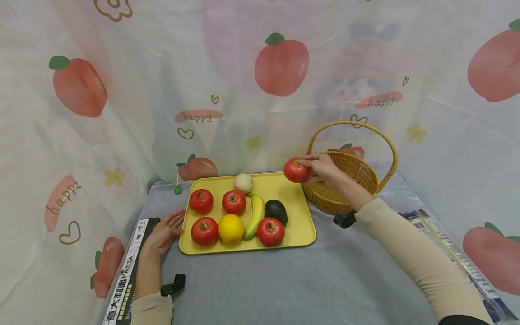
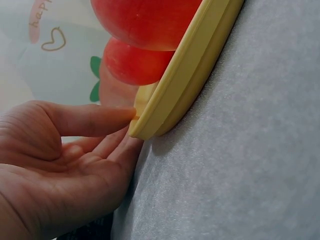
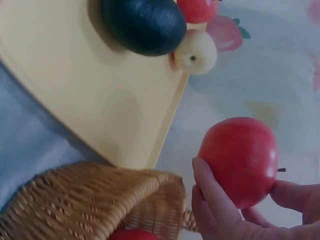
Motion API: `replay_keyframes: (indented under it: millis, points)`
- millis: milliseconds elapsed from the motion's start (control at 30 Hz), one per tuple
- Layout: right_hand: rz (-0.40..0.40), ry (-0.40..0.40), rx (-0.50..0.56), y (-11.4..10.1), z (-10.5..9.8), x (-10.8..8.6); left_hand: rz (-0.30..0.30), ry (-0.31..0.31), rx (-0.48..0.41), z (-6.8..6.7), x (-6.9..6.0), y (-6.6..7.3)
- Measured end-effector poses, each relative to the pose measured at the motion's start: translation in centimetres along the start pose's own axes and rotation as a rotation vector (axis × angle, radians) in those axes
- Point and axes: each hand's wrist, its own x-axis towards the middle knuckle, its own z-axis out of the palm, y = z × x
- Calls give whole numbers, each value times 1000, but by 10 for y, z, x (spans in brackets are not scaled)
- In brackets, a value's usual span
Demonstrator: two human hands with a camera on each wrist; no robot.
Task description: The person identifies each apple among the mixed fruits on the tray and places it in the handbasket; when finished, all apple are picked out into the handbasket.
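Note:
My right hand [image 1: 322,168] grips a red apple [image 1: 297,170] by its side, above the tray's back right corner and beside the wicker basket [image 1: 331,198]. In the right wrist view the apple's stem points right, and part of a red fruit [image 3: 133,235] shows inside the basket. My left hand [image 1: 165,231] is at the left edge of the yellow tray [image 1: 298,225]; the left wrist view shows the thumb on the rim and the fingers below it. On the tray lie several red apples [image 1: 205,231], a yellow round fruit [image 1: 231,229], a banana [image 1: 255,216], an avocado [image 1: 276,212] and a pale round fruit [image 1: 243,183].
The basket's tall handle [image 1: 392,158] arches up at the tray's right. A black pasta package [image 1: 126,275] lies along the left table edge, another printed package [image 1: 447,253] along the right. A small green object [image 1: 178,189] hangs by the back left corner. A printed curtain [image 1: 243,135] stands behind.

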Motion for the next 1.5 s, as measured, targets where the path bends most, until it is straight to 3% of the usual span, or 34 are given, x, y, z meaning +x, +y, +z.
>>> replay_keyframes:
  millis: [533,933,1233,1500]
  points:
    - [83,-13,73,-1,-38,7,17,-18,-14,0,-2,-1]
    - [133,52,83,12,-56,10,14,-31,-1,-1,-2,-1]
    - [207,89,82,31,-56,14,16,-27,-2,-3,0,-2]
    - [219,147,74,37,-49,19,9,-28,12,-2,-1,-2]
